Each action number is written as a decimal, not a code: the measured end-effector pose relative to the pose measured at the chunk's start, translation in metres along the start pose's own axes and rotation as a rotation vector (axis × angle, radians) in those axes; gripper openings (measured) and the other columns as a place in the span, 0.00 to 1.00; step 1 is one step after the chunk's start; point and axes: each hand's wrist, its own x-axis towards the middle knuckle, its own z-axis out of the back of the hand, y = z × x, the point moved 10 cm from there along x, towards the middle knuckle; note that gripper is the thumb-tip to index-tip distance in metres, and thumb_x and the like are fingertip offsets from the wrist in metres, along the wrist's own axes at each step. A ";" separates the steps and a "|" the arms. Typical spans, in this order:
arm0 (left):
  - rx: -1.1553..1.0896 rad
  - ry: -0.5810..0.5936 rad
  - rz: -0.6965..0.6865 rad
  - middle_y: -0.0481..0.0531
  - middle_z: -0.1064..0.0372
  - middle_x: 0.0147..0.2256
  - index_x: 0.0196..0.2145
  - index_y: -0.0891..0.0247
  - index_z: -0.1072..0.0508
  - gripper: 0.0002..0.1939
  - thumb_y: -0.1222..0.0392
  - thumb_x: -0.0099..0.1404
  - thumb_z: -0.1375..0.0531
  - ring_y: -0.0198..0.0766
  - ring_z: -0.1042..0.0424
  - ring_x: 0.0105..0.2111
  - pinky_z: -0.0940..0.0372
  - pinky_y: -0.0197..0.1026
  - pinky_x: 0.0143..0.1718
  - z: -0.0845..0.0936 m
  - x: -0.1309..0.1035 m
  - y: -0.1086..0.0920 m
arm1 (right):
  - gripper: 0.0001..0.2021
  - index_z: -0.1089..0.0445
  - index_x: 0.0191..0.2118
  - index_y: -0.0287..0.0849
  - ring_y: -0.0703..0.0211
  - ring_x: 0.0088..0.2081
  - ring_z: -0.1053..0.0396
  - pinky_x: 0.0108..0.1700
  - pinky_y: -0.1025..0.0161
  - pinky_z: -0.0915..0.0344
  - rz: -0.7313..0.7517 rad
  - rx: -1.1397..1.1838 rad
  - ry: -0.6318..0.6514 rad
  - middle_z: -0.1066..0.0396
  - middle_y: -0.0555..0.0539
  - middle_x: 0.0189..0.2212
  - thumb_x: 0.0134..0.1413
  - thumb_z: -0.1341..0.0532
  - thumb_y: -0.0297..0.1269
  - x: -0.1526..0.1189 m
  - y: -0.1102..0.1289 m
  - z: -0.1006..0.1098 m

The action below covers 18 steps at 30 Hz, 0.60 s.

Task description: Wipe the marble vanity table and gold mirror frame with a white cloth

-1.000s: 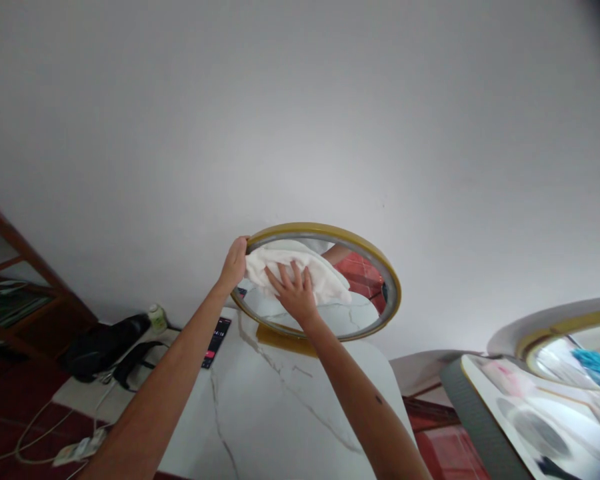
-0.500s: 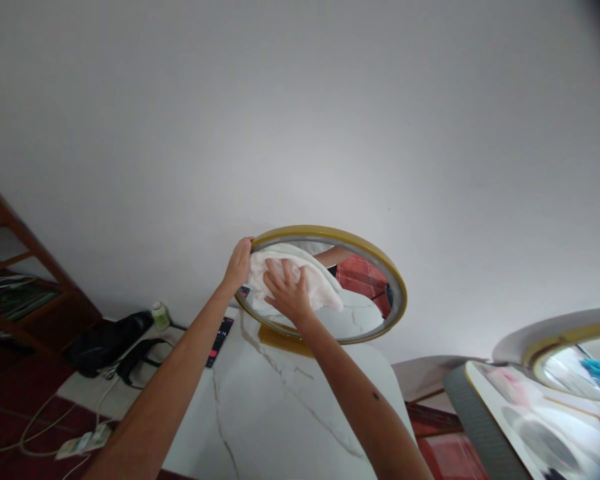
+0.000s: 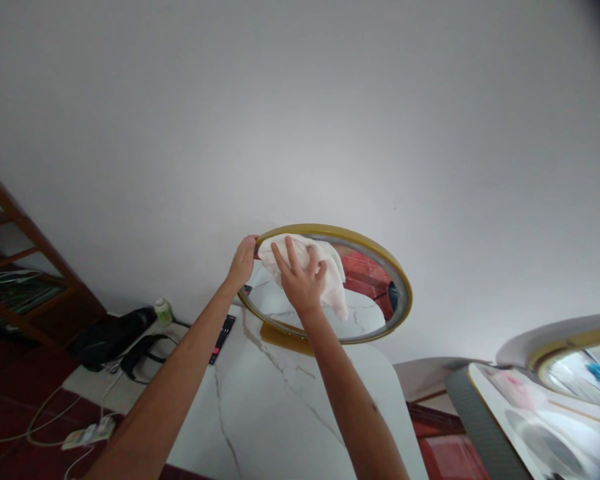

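An oval mirror [image 3: 365, 303] with a gold rim stands on a gold base [image 3: 285, 339] on the white marble-patterned tabletop [image 3: 275, 413]. My left hand [image 3: 242, 263] is closed around the rim at its left side. On the upper left of the glass, my right hand [image 3: 303, 280] presses a crumpled white cloth [image 3: 334, 283] with its fingers spread apart. Part of the cloth hangs down past the palm. The fingertips of my left hand are hidden behind the rim.
A phone [image 3: 223, 340] lies by my left forearm. Left of the table are a small bottle [image 3: 163, 312], a black bag [image 3: 113, 337], a power strip [image 3: 89, 433] with cables, and a wooden shelf [image 3: 35, 267]. Another gold-rimmed mirror [image 3: 575, 347] stands at the right.
My right hand has slid the cloth up and slightly right across the glass, baring the mirror's lower left. My left hand keeps its hold on the rim.
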 end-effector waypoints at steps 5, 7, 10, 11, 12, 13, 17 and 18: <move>0.078 -0.027 -0.012 0.53 0.33 0.42 0.45 0.58 0.34 0.24 0.43 0.69 0.62 0.40 0.34 0.45 0.37 0.46 0.47 0.004 0.002 0.003 | 0.29 0.62 0.64 0.61 0.35 0.56 0.48 0.46 0.32 0.45 -0.031 0.035 0.044 0.65 0.51 0.66 0.60 0.54 0.33 -0.011 0.010 -0.021; 0.119 -0.045 -0.042 0.53 0.33 0.42 0.44 0.59 0.34 0.24 0.43 0.69 0.62 0.40 0.35 0.46 0.41 0.47 0.51 0.006 0.003 0.000 | 0.30 0.63 0.64 0.61 0.37 0.55 0.47 0.46 0.33 0.44 -0.008 0.031 0.097 0.65 0.51 0.66 0.60 0.54 0.33 -0.020 0.017 -0.035; 0.146 -0.046 -0.076 0.53 0.34 0.43 0.44 0.59 0.35 0.24 0.43 0.69 0.62 0.40 0.37 0.47 0.44 0.47 0.54 0.005 0.005 -0.004 | 0.31 0.65 0.64 0.62 0.41 0.55 0.46 0.49 0.33 0.44 0.037 0.023 0.201 0.65 0.51 0.66 0.60 0.53 0.31 -0.034 0.025 -0.055; 0.148 -0.043 -0.081 0.53 0.34 0.43 0.44 0.59 0.35 0.24 0.43 0.69 0.63 0.40 0.37 0.47 0.45 0.47 0.55 0.004 0.005 -0.004 | 0.31 0.65 0.64 0.63 0.42 0.55 0.45 0.49 0.33 0.44 0.053 0.024 0.231 0.64 0.51 0.66 0.60 0.53 0.31 -0.038 0.028 -0.061; 0.150 -0.042 -0.086 0.54 0.34 0.43 0.44 0.59 0.35 0.24 0.43 0.69 0.63 0.40 0.37 0.47 0.45 0.47 0.55 0.004 0.005 -0.005 | 0.31 0.65 0.64 0.63 0.42 0.56 0.45 0.49 0.34 0.44 0.068 0.026 0.253 0.63 0.51 0.66 0.60 0.53 0.31 -0.041 0.029 -0.064; 0.151 -0.042 -0.090 0.54 0.34 0.43 0.44 0.59 0.35 0.24 0.43 0.69 0.63 0.40 0.37 0.47 0.44 0.47 0.54 0.003 0.005 -0.006 | 0.31 0.65 0.64 0.63 0.43 0.56 0.45 0.49 0.35 0.44 0.079 0.029 0.266 0.62 0.51 0.65 0.60 0.53 0.30 -0.043 0.030 -0.066; 0.140 -0.040 -0.083 0.53 0.34 0.41 0.43 0.59 0.34 0.24 0.43 0.69 0.63 0.40 0.35 0.45 0.42 0.47 0.52 0.003 0.004 -0.007 | 0.32 0.64 0.64 0.63 0.41 0.56 0.46 0.49 0.37 0.43 0.066 0.024 0.228 0.61 0.51 0.65 0.59 0.52 0.31 -0.034 0.021 -0.050; 0.129 -0.037 -0.074 0.53 0.33 0.41 0.43 0.59 0.34 0.24 0.44 0.69 0.63 0.40 0.35 0.45 0.42 0.46 0.52 0.003 0.003 -0.007 | 0.32 0.64 0.64 0.62 0.40 0.56 0.46 0.48 0.37 0.43 0.044 0.017 0.203 0.61 0.51 0.65 0.58 0.51 0.31 -0.029 0.015 -0.042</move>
